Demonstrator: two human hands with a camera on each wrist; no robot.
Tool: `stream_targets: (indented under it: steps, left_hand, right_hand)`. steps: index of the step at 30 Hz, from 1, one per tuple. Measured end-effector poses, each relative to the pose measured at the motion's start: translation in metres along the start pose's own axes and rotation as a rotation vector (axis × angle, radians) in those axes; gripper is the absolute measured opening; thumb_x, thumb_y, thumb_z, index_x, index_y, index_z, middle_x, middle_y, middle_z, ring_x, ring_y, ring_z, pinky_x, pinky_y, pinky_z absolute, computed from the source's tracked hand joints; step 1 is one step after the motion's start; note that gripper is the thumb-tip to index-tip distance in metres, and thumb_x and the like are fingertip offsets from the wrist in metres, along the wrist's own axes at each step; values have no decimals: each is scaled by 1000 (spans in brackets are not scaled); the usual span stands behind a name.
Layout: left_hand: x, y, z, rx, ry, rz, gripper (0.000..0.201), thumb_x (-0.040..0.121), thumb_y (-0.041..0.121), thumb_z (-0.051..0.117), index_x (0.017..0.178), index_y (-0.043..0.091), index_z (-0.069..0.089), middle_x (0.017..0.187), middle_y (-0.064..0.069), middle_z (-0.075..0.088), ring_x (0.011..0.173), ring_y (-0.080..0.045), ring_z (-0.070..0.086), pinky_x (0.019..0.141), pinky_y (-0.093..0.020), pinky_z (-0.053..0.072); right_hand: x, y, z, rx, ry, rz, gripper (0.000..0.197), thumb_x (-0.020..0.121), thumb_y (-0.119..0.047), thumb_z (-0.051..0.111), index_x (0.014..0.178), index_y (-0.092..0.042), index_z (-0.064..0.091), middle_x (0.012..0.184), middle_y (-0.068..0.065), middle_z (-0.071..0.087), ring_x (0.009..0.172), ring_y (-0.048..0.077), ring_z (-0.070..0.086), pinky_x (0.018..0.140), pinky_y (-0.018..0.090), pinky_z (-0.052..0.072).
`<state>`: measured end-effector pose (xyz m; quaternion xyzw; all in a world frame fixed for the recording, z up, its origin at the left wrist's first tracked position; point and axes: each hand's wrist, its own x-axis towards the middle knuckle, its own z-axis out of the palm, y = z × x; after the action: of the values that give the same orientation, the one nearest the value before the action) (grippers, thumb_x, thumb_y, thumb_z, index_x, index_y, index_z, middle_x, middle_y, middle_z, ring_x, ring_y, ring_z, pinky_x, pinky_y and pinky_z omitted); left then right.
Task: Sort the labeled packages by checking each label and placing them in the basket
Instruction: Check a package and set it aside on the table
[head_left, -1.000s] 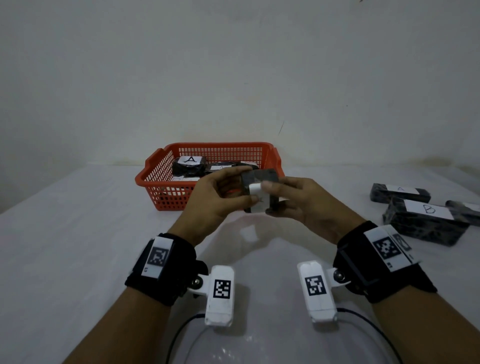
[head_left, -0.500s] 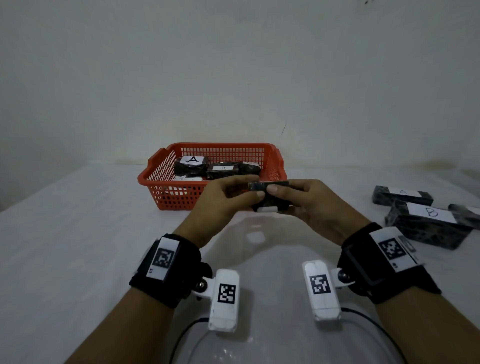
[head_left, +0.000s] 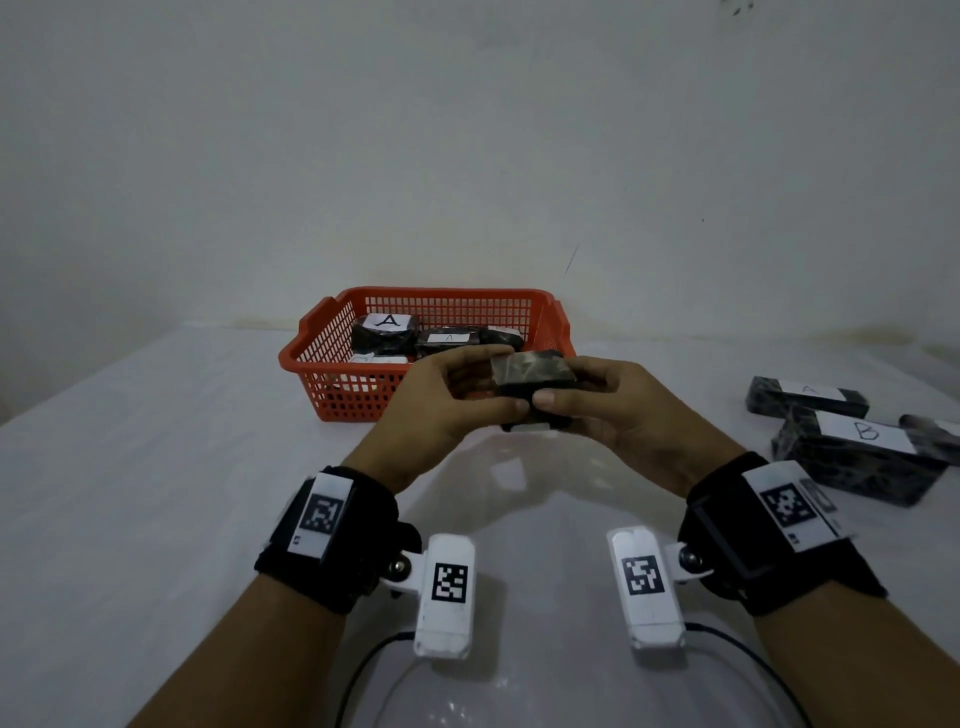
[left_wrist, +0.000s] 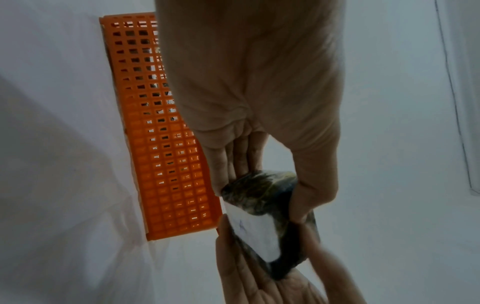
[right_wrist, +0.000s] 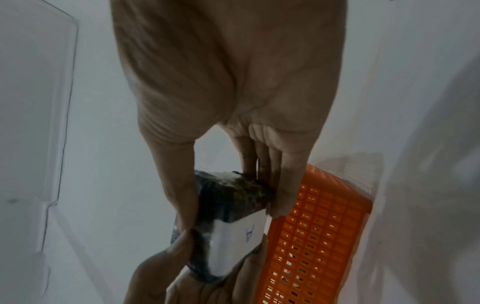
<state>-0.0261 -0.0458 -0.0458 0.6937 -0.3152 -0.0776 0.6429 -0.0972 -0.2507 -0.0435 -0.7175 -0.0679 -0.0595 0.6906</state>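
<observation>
Both hands hold one small dark marbled package (head_left: 532, 382) in the air just in front of the orange basket (head_left: 332, 358). My left hand (head_left: 457, 400) pinches its left end, my right hand (head_left: 597, 405) its right end. Its white label (right_wrist: 239, 242) faces down, and the right wrist view shows a faint "A" on it. The left wrist view shows the same package (left_wrist: 262, 214) between thumb and fingers, beside the basket wall (left_wrist: 166, 144). Several dark packages lie in the basket, one labelled "A" (head_left: 387, 325).
On the white table (head_left: 156, 493) at the right lie more dark packages: one labelled "B" (head_left: 857, 457), one behind it (head_left: 805, 397), one at the edge (head_left: 935, 431). A wall stands close behind the basket. Cables trail from the wrist cameras near me.
The package has been turned from upright, with its label towards me, to lying flat with the label underneath. Both hands moved slightly forward towards the basket.
</observation>
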Motion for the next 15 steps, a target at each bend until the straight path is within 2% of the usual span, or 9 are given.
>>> stream_targets:
  steps: [3, 4, 6, 8, 10, 11, 13, 15]
  left_hand:
    - [-1, 0, 0, 20, -21, 26, 64, 76, -3, 83, 132, 16, 60, 126, 2, 72, 119, -9, 68, 99, -30, 57]
    - [-1, 0, 0, 15, -32, 28, 67, 75, -6, 83, 133, 15, 59, 128, 1, 71, 120, -10, 67, 99, -30, 57]
    - [-1, 0, 1, 5, -67, 20, 70, 75, -9, 81, 136, 15, 57, 129, 1, 70, 121, -9, 67, 97, -29, 57]
    - [-1, 0, 3, -23, -96, -14, 68, 80, 4, 82, 140, 18, 55, 130, 2, 69, 120, -11, 67, 96, -31, 58]
    - [0, -1, 4, -34, -86, -48, 61, 87, 24, 78, 143, 19, 55, 131, 0, 70, 120, -16, 68, 101, -39, 56]
    - [0, -1, 4, -9, -59, -47, 52, 91, 27, 74, 140, 17, 58, 129, -1, 71, 118, -17, 69, 102, -41, 56]
    - [0, -1, 5, 58, -10, -29, 35, 96, 20, 69, 130, 16, 67, 120, -1, 75, 110, -13, 72, 99, -38, 58]
    - [0, -2, 6, 84, -2, -18, 26, 94, 14, 69, 119, 20, 72, 113, 2, 77, 105, -7, 73, 90, -28, 61]
  right_hand:
    - [0, -1, 2, 22, 4, 114, 51, 82, -42, 72, 119, -7, 75, 116, 10, 79, 110, 26, 75, 95, 37, 61]
    - [0, -1, 2, 36, 17, 137, 50, 85, -42, 71, 117, -4, 75, 115, 13, 79, 108, 28, 75, 94, 38, 62]
    - [0, 1, 1, 54, 40, 144, 41, 91, -32, 71, 116, 0, 75, 111, 15, 80, 107, 31, 76, 90, 36, 63]
    - [1, 3, 0, 25, 51, 120, 34, 94, -23, 71, 118, 1, 73, 110, 16, 80, 107, 31, 76, 88, 34, 63]
    - [1, 5, 0, -15, 52, 99, 31, 94, -18, 72, 120, 0, 72, 111, 15, 79, 107, 30, 76, 88, 33, 62]
    - [1, 6, -1, -28, 50, 96, 31, 94, -17, 72, 120, -1, 72, 111, 15, 79, 108, 29, 76, 89, 34, 62]
    - [1, 7, 0, -45, 36, 104, 32, 92, -19, 73, 121, -4, 72, 113, 15, 79, 110, 29, 75, 92, 37, 62]
    - [1, 7, 1, -60, 33, 104, 34, 92, -26, 73, 121, -9, 73, 113, 13, 79, 110, 28, 76, 96, 41, 61]
